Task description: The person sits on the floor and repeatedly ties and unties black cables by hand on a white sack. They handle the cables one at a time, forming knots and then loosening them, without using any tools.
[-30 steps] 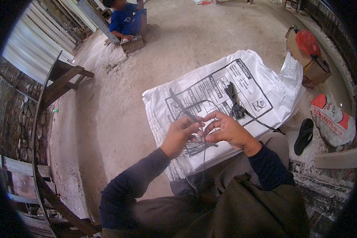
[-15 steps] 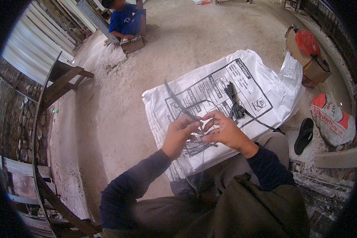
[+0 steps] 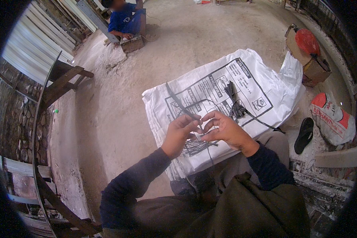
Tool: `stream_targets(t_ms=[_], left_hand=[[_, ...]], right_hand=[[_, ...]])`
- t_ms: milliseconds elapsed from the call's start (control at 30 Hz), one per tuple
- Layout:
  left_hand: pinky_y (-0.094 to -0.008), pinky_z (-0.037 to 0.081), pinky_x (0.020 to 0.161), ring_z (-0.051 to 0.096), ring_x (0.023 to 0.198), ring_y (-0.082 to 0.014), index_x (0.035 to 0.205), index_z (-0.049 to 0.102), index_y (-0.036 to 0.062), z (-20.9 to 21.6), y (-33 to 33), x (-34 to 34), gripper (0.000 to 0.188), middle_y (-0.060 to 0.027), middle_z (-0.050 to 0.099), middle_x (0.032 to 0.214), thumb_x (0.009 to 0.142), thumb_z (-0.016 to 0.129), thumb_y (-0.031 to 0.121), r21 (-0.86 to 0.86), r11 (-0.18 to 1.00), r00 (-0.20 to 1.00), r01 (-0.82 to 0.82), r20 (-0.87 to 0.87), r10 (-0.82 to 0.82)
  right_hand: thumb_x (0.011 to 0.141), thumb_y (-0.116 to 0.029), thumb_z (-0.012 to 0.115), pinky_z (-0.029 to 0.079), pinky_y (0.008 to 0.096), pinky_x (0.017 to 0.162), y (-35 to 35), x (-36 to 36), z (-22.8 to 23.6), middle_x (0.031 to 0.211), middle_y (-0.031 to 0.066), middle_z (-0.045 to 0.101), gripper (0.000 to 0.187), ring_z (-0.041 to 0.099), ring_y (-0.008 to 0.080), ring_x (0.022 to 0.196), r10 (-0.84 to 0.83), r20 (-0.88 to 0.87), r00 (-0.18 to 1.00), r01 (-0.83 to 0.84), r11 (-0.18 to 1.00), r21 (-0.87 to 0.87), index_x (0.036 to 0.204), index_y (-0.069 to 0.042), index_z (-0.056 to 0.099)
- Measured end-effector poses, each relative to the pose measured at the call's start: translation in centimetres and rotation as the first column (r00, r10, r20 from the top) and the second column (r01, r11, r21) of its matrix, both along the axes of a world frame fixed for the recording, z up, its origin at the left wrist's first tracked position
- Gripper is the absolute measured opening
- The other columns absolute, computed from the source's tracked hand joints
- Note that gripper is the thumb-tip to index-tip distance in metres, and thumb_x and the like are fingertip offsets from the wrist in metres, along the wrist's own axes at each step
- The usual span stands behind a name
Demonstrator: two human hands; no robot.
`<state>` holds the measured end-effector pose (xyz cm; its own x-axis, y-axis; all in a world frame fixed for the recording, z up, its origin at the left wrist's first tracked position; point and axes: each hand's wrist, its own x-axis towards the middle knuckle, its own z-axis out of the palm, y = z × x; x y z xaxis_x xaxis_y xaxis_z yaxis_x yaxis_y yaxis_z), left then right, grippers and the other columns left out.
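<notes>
Over a printed white sack point(image 3: 265, 75) spread before my knees, both hands pinch a dark, flat strip point(image 3: 177, 100) that looks like plastic. My left hand point(image 3: 180, 134) has thumb and fingers closed on it, its free end reaching up and left. Close beside, the fingertips of my right hand point(image 3: 231, 133) grip it, and a thin end trails downward. Under the hands lies a spread of thin dark strands point(image 3: 197, 147), partly hidden. Just beyond my right hand rests a tied bundle of black strips point(image 3: 237, 104), one tail running to the right.
A person in blue point(image 3: 125, 20) sits on the floor at the far left by a small block point(image 3: 132, 44). To my right are a black sandal point(image 3: 304, 135), a filled red-and-white sack point(image 3: 334, 121) and a cardboard box point(image 3: 318, 72) with a red bag point(image 3: 307, 41). A wooden stand point(image 3: 63, 85) is left.
My hands stay almost in place, with small shifts of the fingers around the strip. The thin end hanging below them has moved slightly to the right.
</notes>
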<state>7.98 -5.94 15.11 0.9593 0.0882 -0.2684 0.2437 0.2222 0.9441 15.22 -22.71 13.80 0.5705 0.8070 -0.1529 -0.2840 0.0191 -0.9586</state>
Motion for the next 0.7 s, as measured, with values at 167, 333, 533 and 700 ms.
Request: stream_targets(t_ms=[167, 333, 533, 700], left_hand=[[-0.0223, 0.042, 0.059, 0.055, 0.074, -0.0105, 0.100, 0.051, 0.0032, -0.1, 0.2, 0.0, 0.022, -0.0037, 0.056, 0.089, 0.084, 0.053, 0.017, -0.021, 0.999, 1.000, 0.028, -0.005, -0.028], [-0.0215, 0.042, 0.059, 0.054, 0.075, -0.0096, 0.103, 0.050, 0.0033, 0.0, 0.1, 0.0, 0.028, -0.0039, 0.055, 0.089, 0.083, 0.055, 0.021, -0.072, 0.997, 0.999, 0.031, -0.041, -0.034], [-0.0205, 0.044, 0.058, 0.055, 0.076, -0.0105, 0.111, 0.046, 0.0004, 1.7, -0.8, -0.3, 0.039, -0.0042, 0.055, 0.088, 0.078, 0.059, 0.018, 0.026, 0.998, 0.996, 0.061, -0.073, -0.059], [-0.0205, 0.045, 0.059, 0.055, 0.077, -0.0107, 0.113, 0.045, -0.0005, 1.2, -0.7, -0.2, 0.042, -0.0043, 0.054, 0.088, 0.077, 0.059, 0.014, 0.025, 0.997, 0.996, 0.070, -0.050, -0.069]], right_hand=[[0.066, 0.002, 0.068, 0.044, 0.0211, 0.066, 0.1, -0.1, 0.1, 0.081, 0.0041, 0.056, 0.043, 0.055, 0.0098, 0.074, -0.009, -0.059, 0.998, 0.010, 1.000, 0.019, 0.103, -0.004, 0.047], [0.067, 0.002, 0.067, 0.044, 0.0213, 0.066, 0.1, 0.0, 0.5, 0.079, 0.0043, 0.057, 0.043, 0.056, 0.0107, 0.075, -0.023, -0.079, 0.997, 0.023, 1.000, 0.000, 0.104, -0.004, 0.046], [0.069, 0.003, 0.065, 0.045, 0.0213, 0.066, -0.1, 0.1, -0.1, 0.081, 0.0056, 0.059, 0.041, 0.058, 0.0113, 0.077, -0.039, 0.014, 0.999, 0.039, 0.999, -0.011, 0.104, -0.004, 0.046], [0.069, 0.004, 0.065, 0.045, 0.0210, 0.066, 0.0, 0.1, -0.1, 0.080, 0.0061, 0.059, 0.041, 0.058, 0.0111, 0.076, -0.041, 0.013, 0.999, 0.042, 0.999, -0.014, 0.104, -0.003, 0.045]])
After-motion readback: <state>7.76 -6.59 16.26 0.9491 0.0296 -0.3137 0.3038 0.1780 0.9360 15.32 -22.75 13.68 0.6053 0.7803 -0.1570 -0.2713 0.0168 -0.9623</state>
